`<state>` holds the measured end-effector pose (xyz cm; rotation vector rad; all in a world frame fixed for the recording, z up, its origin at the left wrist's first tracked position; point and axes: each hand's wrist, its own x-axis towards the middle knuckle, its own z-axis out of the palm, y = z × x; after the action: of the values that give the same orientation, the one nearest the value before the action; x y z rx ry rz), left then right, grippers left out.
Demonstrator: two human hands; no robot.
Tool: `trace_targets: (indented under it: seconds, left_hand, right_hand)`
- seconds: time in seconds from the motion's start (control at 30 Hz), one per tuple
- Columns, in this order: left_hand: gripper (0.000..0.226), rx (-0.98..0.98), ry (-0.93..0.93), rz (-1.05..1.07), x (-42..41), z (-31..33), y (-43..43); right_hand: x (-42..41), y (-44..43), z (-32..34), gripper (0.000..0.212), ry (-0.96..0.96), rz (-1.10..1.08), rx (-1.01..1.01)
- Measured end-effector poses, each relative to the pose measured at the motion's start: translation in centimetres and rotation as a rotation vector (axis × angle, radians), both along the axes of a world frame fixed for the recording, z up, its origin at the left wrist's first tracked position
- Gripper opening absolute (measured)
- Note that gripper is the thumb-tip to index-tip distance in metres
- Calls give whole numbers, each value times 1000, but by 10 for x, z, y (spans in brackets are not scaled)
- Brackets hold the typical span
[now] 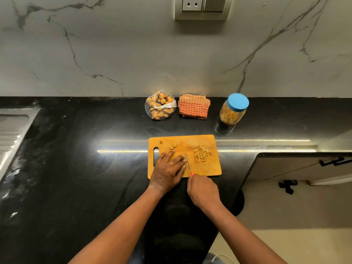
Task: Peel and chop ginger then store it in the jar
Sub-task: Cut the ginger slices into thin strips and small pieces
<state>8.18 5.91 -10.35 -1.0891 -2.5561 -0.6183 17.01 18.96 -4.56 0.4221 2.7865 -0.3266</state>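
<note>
On my feed: cutting board (pixel 208 171) on the black counter (pixel 85 168). Left hand (pixel 168 169), fingers bent, pins a ginger piece (pixel 185 158) to the board. Right hand (pixel 202 191) grips the knife (pixel 188 163) by its red handle, blade against that piece. Chopped ginger (pixel 202 154) lies heaped on the board's right half. Behind it, well apart, stand the jar (pixel 233 111) with its blue lid on, a folded cloth (pixel 194 106) and a net bag of ginger (pixel 160 105).

Desk (pixel 76 168) black stone, polished, glossy. Wall (pixel 133 44) marble-look, satin. Board (pixel 207 168) wood, matt; ginger (pixel 201 154) pale, dull. Knife (pixel 189 164): metal blade, red plastic handle. 12 o'clock: net bag (pixel 160 106) white plastic mesh; cloth (pixel 194 107) woven, checked. 1 o'clock: jar (pixel 230 114) clear, glossy, blue plastic lid (pixel 238 101). 9 o'clock: sink (pixel 11 130) ribbed steel.
</note>
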Motion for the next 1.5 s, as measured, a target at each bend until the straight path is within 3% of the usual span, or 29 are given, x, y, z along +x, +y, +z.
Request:
trace_targets:
  seconds: [0.7, 1.5]
  left_hand:
    - [24, -39, -27, 9, 1, 2, -1]
    - [26, -47, -1, -8, 0, -4, -1]
  right_hand:
    - [11, 0, -4, 46, 120, -45, -54]
    - [-17, -2, 7, 39, 7, 4, -63]
